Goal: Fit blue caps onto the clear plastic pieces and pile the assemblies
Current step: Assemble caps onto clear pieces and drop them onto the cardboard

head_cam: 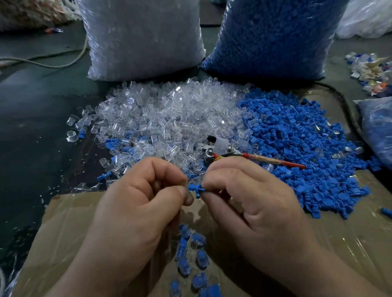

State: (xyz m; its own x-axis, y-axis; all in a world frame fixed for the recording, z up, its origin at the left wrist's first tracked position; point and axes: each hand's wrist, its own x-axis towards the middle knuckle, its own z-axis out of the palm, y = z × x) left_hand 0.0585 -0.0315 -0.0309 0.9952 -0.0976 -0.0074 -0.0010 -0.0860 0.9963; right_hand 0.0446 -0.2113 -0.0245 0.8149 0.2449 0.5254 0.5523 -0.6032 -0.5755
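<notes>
Blue cap (196,188), likely light and stiff: our right hand (244,195) pinches its end; left hand (141,191) curled, contents hidden.

1. Moderate, diffuse light from above; no hard-edged shadows.
2. Soft shadow under left hand (138,204) and right hand (251,202), falling on the film-covered cardboard (355,240).
3. Glare: bright streaks on the film, sparkle across the pile of clear pieces (169,111) and the clear bag (141,33).
4. Dark green surface (23,118) at left is dim, with little detail.
5. Centre sharp; hands slightly soft; top corners blurred.
6. Wide-angle distortion: clear bag and blue bag (274,35) lean outward, frame edges stretch.
</notes>
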